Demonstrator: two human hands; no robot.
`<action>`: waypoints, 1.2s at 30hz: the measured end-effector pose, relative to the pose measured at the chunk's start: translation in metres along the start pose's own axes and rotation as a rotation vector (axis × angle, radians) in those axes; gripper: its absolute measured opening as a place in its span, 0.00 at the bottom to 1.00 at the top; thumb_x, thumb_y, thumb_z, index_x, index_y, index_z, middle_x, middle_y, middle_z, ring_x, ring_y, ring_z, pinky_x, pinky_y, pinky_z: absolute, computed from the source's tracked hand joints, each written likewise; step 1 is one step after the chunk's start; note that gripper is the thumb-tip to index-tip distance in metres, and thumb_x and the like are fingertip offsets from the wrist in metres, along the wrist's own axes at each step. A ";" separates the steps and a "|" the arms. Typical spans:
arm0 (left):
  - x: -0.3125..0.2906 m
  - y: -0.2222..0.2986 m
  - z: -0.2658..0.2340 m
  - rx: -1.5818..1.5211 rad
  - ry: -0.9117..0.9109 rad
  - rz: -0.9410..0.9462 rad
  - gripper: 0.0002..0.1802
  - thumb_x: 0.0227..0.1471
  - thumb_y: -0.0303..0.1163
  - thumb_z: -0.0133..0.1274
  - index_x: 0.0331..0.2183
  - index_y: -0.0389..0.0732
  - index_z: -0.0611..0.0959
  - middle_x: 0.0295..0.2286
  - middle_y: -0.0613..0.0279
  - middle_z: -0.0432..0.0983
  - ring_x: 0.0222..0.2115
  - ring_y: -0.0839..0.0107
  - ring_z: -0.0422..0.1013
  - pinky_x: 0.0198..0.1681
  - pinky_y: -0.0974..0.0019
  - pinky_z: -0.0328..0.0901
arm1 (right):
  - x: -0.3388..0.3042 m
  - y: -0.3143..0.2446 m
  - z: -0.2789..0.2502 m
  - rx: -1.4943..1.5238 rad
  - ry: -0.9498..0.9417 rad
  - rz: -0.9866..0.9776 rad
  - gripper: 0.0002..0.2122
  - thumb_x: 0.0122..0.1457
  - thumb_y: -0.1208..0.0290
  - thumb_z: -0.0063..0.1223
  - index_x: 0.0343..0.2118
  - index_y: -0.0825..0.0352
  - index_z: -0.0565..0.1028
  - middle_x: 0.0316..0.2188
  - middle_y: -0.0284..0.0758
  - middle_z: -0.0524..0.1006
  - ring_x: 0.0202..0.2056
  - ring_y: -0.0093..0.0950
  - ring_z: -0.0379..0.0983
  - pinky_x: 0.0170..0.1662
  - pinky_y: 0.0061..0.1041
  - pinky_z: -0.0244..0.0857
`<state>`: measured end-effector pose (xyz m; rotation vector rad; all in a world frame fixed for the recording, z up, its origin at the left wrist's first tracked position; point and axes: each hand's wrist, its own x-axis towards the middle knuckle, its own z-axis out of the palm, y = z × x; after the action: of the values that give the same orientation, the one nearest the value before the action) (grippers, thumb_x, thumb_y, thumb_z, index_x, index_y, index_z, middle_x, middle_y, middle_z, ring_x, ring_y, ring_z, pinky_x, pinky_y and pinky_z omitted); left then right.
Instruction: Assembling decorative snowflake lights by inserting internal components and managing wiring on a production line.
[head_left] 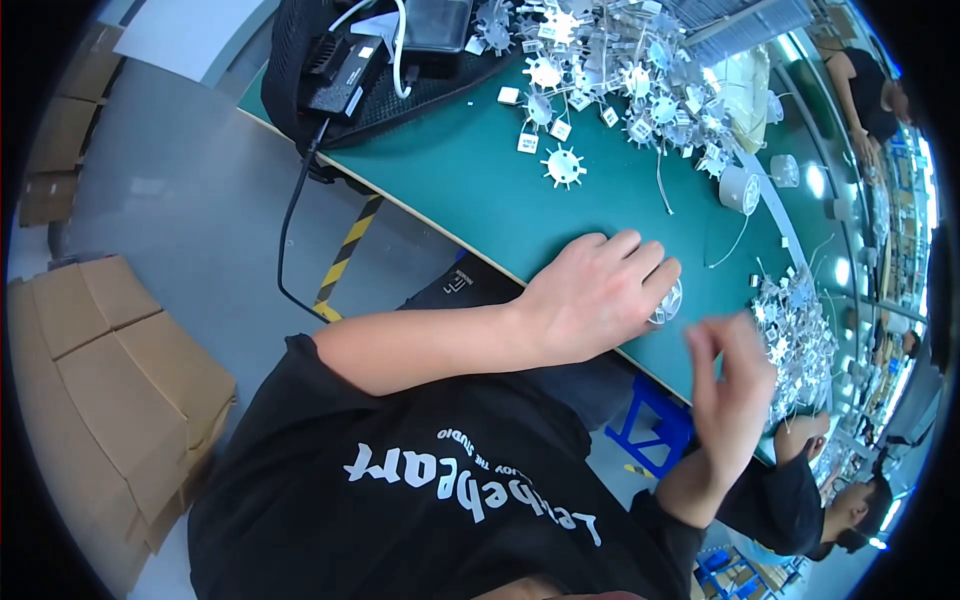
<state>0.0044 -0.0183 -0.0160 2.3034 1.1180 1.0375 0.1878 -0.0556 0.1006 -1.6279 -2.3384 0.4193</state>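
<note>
My left hand (605, 290) rests low over the near edge of the green table, its fingers curled round a clear round plastic piece (667, 301). Most of that piece is hidden by the fingers. To its right, my right hand (738, 375) is raised, thumb and fingertips brought together and slightly blurred; what they hold, if anything, I cannot make out. Just beyond it lies a heap of clear spiky plastic parts (797, 335) with thin wires. A single white spiky disc (563, 168) lies flat farther back, ahead of my left hand.
A larger heap of spiky parts with white square tags (640, 85) covers the far side. Clear cylinders (740, 190) stand at right. A black mesh bag (430, 105) holds a black device (345, 80) with a hanging cable. Cardboard boxes (110, 370) stand left; another person (800, 500) sits right.
</note>
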 end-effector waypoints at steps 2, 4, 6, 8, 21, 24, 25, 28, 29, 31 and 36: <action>-0.003 -0.007 0.012 -0.007 0.040 0.038 0.24 0.45 0.40 0.72 0.43 0.40 0.84 0.37 0.62 0.77 0.42 0.63 0.74 0.40 0.59 0.71 | 0.047 -0.020 0.011 0.057 0.178 -0.217 0.05 0.58 0.84 0.64 0.36 0.71 0.81 0.32 0.40 0.78 0.28 0.38 0.76 0.32 0.32 0.70; -0.003 -0.015 0.017 -0.044 0.118 0.100 0.25 0.46 0.40 0.72 0.43 0.39 0.83 0.38 0.60 0.77 0.42 0.61 0.74 0.41 0.58 0.72 | 0.103 -0.035 0.031 -0.073 0.184 -0.495 0.07 0.56 0.84 0.64 0.38 0.68 0.82 0.35 0.37 0.79 0.30 0.37 0.78 0.33 0.32 0.72; -0.001 -0.012 0.009 -0.021 0.096 0.099 0.25 0.46 0.40 0.72 0.43 0.38 0.82 0.38 0.59 0.77 0.43 0.60 0.75 0.41 0.57 0.72 | 0.153 -0.041 0.060 -0.245 0.167 -0.628 0.09 0.56 0.83 0.63 0.39 0.66 0.82 0.37 0.35 0.78 0.33 0.38 0.80 0.34 0.35 0.74; 0.001 -0.006 0.001 -0.004 0.064 0.082 0.26 0.47 0.39 0.71 0.44 0.37 0.82 0.37 0.57 0.77 0.44 0.58 0.75 0.42 0.57 0.72 | 0.185 -0.035 0.076 -0.329 0.174 -0.655 0.10 0.56 0.82 0.63 0.40 0.65 0.82 0.38 0.35 0.77 0.35 0.38 0.80 0.35 0.37 0.74; 0.002 -0.003 -0.013 -0.144 0.029 0.012 0.39 0.48 0.42 0.73 0.56 0.32 0.78 0.49 0.47 0.74 0.47 0.54 0.75 0.50 0.56 0.73 | 0.167 -0.007 0.005 0.233 0.399 -0.533 0.06 0.63 0.81 0.61 0.42 0.67 0.82 0.45 0.36 0.78 0.44 0.30 0.77 0.45 0.27 0.69; -0.001 -0.012 -0.035 -0.350 0.112 0.022 0.41 0.55 0.44 0.71 0.61 0.32 0.73 0.54 0.46 0.73 0.52 0.56 0.75 0.55 0.55 0.73 | 0.135 0.006 -0.020 0.380 0.462 -0.427 0.07 0.62 0.83 0.62 0.42 0.68 0.82 0.48 0.38 0.78 0.46 0.31 0.75 0.49 0.25 0.67; 0.000 -0.013 -0.037 -0.375 0.085 0.036 0.41 0.55 0.44 0.71 0.61 0.32 0.73 0.54 0.46 0.73 0.52 0.56 0.75 0.55 0.55 0.73 | 0.121 0.006 -0.027 0.264 0.501 -0.472 0.08 0.61 0.85 0.62 0.42 0.70 0.82 0.47 0.40 0.78 0.46 0.33 0.76 0.50 0.27 0.68; 0.007 -0.005 -0.044 -1.733 -0.046 -0.401 0.38 0.63 0.44 0.65 0.65 0.36 0.71 0.55 0.51 0.75 0.58 0.56 0.73 0.57 0.49 0.72 | 0.073 0.005 -0.031 0.045 0.538 -0.537 0.10 0.58 0.88 0.62 0.42 0.72 0.82 0.47 0.44 0.78 0.47 0.36 0.77 0.50 0.30 0.70; 0.014 -0.003 -0.045 -1.907 -0.170 -0.456 0.34 0.65 0.42 0.62 0.64 0.35 0.72 0.55 0.52 0.75 0.57 0.56 0.74 0.57 0.50 0.73 | 0.058 0.004 -0.026 -0.003 0.521 -0.527 0.10 0.56 0.89 0.63 0.41 0.72 0.82 0.47 0.45 0.78 0.47 0.36 0.77 0.50 0.32 0.71; 0.025 -0.003 -0.043 -2.242 -0.425 -0.556 0.27 0.69 0.38 0.57 0.62 0.35 0.74 0.53 0.53 0.77 0.54 0.58 0.77 0.56 0.53 0.74 | 0.033 0.004 -0.016 -0.099 0.489 -0.518 0.11 0.54 0.90 0.64 0.40 0.73 0.82 0.46 0.45 0.79 0.46 0.37 0.78 0.50 0.35 0.73; 0.020 -0.006 -0.035 -1.997 -0.514 -0.651 0.20 0.68 0.32 0.61 0.56 0.33 0.80 0.48 0.56 0.80 0.48 0.68 0.79 0.52 0.63 0.77 | -0.012 0.017 0.003 -0.126 0.450 -0.359 0.11 0.52 0.90 0.65 0.38 0.72 0.82 0.44 0.45 0.79 0.43 0.36 0.80 0.45 0.35 0.76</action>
<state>-0.0165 0.0017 0.0129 0.4152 0.1314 0.5630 0.2051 -0.0614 0.0908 -1.1555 -2.2616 -0.1575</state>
